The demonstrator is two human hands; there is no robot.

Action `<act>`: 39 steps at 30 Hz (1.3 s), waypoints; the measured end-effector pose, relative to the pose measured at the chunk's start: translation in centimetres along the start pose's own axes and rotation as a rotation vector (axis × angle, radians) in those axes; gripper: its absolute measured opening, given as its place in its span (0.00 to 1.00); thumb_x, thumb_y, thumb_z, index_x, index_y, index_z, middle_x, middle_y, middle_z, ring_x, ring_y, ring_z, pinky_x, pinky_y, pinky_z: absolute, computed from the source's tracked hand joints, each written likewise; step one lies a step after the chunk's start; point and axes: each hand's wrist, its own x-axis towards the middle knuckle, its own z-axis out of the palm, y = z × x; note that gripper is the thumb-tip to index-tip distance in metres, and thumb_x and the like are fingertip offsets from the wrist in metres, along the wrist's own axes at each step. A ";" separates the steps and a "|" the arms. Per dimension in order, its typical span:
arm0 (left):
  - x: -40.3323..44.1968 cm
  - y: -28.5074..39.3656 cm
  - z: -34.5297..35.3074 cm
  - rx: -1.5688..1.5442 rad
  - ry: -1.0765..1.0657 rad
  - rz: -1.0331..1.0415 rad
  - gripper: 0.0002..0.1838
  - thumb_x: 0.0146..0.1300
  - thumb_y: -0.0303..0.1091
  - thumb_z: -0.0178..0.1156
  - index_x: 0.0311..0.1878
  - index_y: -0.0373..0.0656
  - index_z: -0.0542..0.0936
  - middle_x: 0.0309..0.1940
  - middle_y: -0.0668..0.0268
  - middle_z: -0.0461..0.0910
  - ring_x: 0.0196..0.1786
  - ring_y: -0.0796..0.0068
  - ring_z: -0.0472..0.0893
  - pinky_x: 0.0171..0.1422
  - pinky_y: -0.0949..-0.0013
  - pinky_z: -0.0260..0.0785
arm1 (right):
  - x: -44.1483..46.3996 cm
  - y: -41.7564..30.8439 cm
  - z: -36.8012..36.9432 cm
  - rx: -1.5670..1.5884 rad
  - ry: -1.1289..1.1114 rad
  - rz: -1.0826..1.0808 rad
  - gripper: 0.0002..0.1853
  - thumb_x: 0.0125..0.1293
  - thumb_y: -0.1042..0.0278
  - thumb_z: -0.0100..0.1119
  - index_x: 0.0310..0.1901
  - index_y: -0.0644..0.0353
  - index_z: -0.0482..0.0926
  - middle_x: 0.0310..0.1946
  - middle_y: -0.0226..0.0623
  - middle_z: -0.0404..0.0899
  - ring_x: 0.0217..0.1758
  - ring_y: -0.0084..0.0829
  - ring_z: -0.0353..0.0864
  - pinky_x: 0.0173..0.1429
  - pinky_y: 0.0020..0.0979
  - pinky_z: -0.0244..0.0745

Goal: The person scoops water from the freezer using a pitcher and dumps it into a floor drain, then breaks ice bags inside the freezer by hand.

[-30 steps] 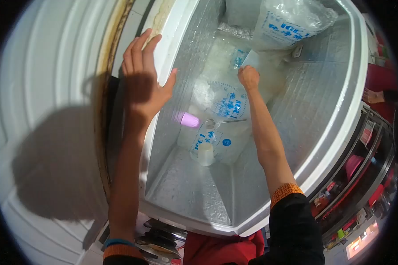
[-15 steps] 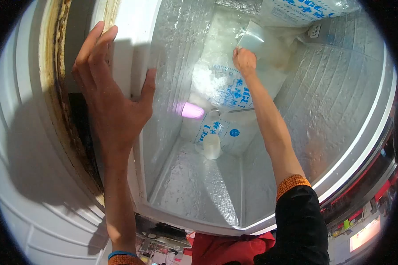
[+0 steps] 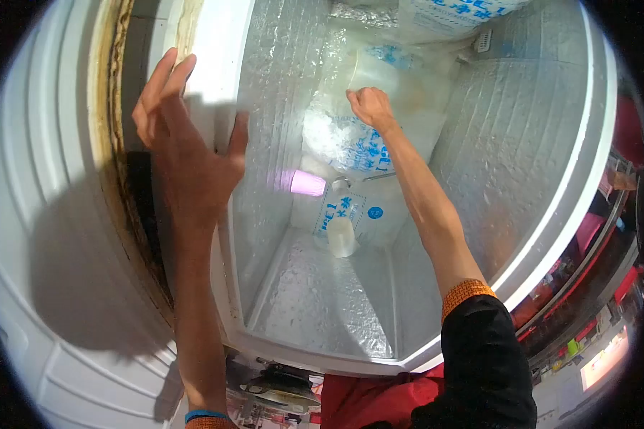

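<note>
Translucent, pale material extends beyond my right hand (image 3: 370,107), whose fingers are curled tight, apparently around the near end of a clear piece (image 3: 379,71). This piece lies just ahead of my knuckles, low in the far half of the chest; its long axis appears to run along the chest's length, its free end directed away from me toward the far wall. Its outline fades against the pale plastic below, so I cannot tell its exact shape. My right hand is the nearer; my left hand (image 3: 197,154) is well apart, fingers spread and empty over the white rim (image 3: 225,43), thumb toward the inside.

Just nearer to me than the right fist lies a blue-printed ice bag (image 3: 361,146); a second printed bag (image 3: 451,18) stands beyond it at the far end. Closer again are a round metal utensil (image 3: 341,184), a pink cup (image 3: 308,183) on its side near the left inner wall (image 3: 272,129), and a pale cup (image 3: 341,238). Outside, to my left, is a pale ribbed panel (image 3: 43,164), shadowed in part.
</note>
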 end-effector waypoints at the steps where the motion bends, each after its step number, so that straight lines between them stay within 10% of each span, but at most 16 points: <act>1: -0.1 -0.1 -0.1 0.017 0.016 0.030 0.45 0.53 0.37 0.75 0.72 0.51 0.61 0.71 0.59 0.62 0.72 0.54 0.63 0.74 0.46 0.56 | -0.2 -0.2 -0.6 0.054 0.008 -0.023 0.29 0.68 0.48 0.49 0.21 0.67 0.81 0.27 0.61 0.79 0.36 0.59 0.81 0.48 0.52 0.75; 10: 0.6 1.5 -1.9 0.025 0.020 0.004 0.40 0.51 0.30 0.73 0.67 0.36 0.66 0.70 0.53 0.63 0.70 0.49 0.65 0.74 0.50 0.58 | -6.0 -1.4 -8.8 0.788 0.387 -0.102 0.22 0.65 0.62 0.57 0.18 0.72 0.72 0.11 0.41 0.61 0.17 0.29 0.58 0.26 0.38 0.60; 26: -0.5 2.1 -2.5 -0.019 0.065 -0.022 0.42 0.51 0.30 0.71 0.70 0.42 0.63 0.73 0.58 0.59 0.73 0.52 0.58 0.75 0.48 0.52 | -36.7 -13.1 -29.8 1.501 0.869 -0.253 0.20 0.61 0.60 0.56 0.15 0.56 0.63 0.14 0.23 0.57 0.17 0.20 0.52 0.24 0.30 0.44; 29: -0.8 2.5 -2.7 -0.019 0.067 -0.006 0.43 0.51 0.32 0.72 0.70 0.42 0.63 0.72 0.58 0.60 0.74 0.52 0.57 0.77 0.47 0.50 | -44.9 -9.1 -35.1 1.371 0.712 -0.539 0.19 0.61 0.61 0.54 0.16 0.53 0.60 0.13 0.22 0.53 0.17 0.20 0.50 0.29 0.29 0.53; 35: -2.0 9.4 1.0 0.106 0.035 -0.249 0.35 0.54 0.35 0.70 0.66 0.44 0.70 0.70 0.57 0.65 0.76 0.53 0.57 0.78 0.39 0.39 | -60.7 -2.6 -39.8 1.383 1.026 -0.268 0.15 0.62 0.61 0.52 0.20 0.51 0.60 0.14 0.20 0.50 0.17 0.19 0.48 0.45 0.29 0.66; 39: -8.5 26.4 2.5 -0.710 -0.197 -0.277 0.32 0.65 0.45 0.65 0.67 0.38 0.70 0.69 0.50 0.66 0.69 0.49 0.69 0.72 0.51 0.61 | -68.8 5.6 -38.8 1.439 0.962 -0.200 0.08 0.62 0.65 0.51 0.28 0.56 0.67 0.20 0.26 0.60 0.25 0.22 0.61 0.53 0.31 0.71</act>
